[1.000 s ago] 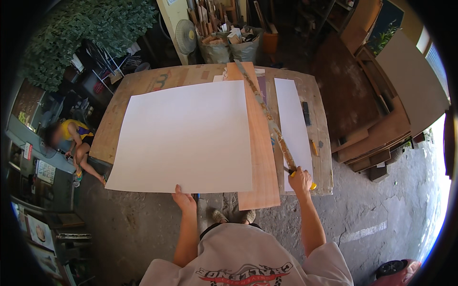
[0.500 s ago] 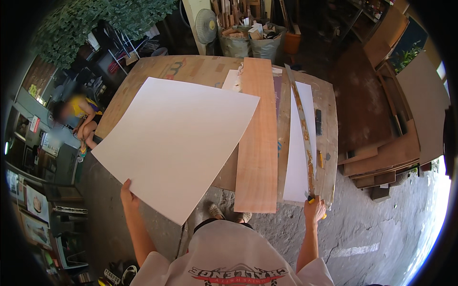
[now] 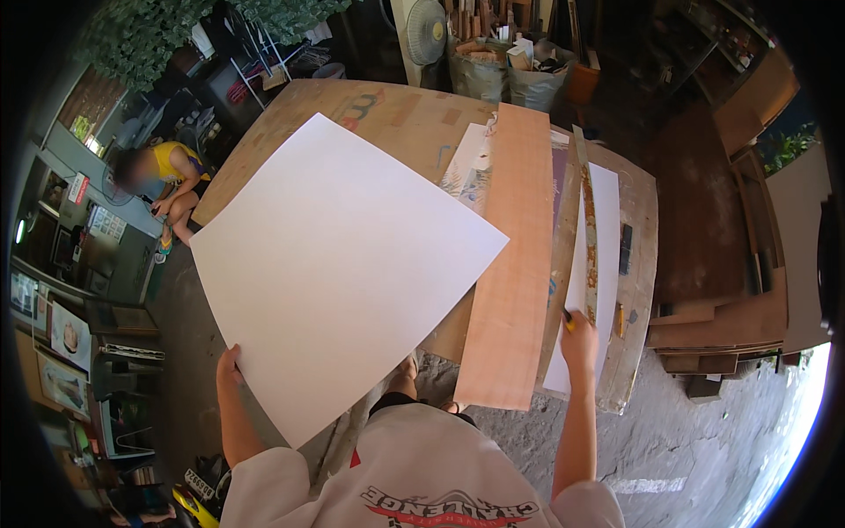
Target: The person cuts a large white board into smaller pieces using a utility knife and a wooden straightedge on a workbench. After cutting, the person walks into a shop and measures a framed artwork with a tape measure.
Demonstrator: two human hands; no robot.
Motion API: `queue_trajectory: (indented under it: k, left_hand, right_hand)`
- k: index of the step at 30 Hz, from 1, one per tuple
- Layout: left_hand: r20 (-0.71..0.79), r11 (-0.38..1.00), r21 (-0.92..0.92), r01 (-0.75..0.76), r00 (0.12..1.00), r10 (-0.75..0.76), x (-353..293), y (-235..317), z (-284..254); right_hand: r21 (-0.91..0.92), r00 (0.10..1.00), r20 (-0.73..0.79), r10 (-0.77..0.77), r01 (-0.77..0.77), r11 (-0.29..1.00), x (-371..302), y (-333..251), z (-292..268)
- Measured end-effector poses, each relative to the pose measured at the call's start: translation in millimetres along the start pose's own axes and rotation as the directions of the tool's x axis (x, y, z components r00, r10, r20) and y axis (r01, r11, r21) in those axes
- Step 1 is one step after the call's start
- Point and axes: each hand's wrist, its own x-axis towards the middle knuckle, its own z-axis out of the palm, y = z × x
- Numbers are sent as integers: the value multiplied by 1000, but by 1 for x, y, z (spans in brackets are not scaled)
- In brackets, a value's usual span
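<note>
1. We're looking at the big white sheet (image 3: 348, 264), filling the centre-left of the frame, one corner pointing down past the near edge of the surface (image 3: 405, 110).
2. The left hand (image 3: 230, 364), lower left, is pinching the sheet's edge, its grip closed on it.
3. Over at centre right, the right hand (image 3: 579, 341) is closing its grip around a yellow-and-black tool (image 3: 569, 322); whether it's also gripping the rusty strip (image 3: 588, 220), I cannot tell.
4. That strip is running upward from the hand, lying over a narrow sheet (image 3: 604, 264).
5. A wooden board (image 3: 509, 264) is lying between the two sheets, the big sheet's right corner overlapping it in view.
6. Upper left, a person (image 3: 176, 172) in yellow is sitting.
</note>
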Motion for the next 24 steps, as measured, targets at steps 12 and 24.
queue_trajectory:
  k: [12,24]
  left_hand:
    - [-286,985,-118,-125,954,87,36,-54,9]
    - [-439,719,368,-589,572,693,2,44,52]
  right_hand:
    - [-150,954,234,-187,225,963,233,-185,267]
    - [-137,969,193,-155,183,974,229,-236,234]
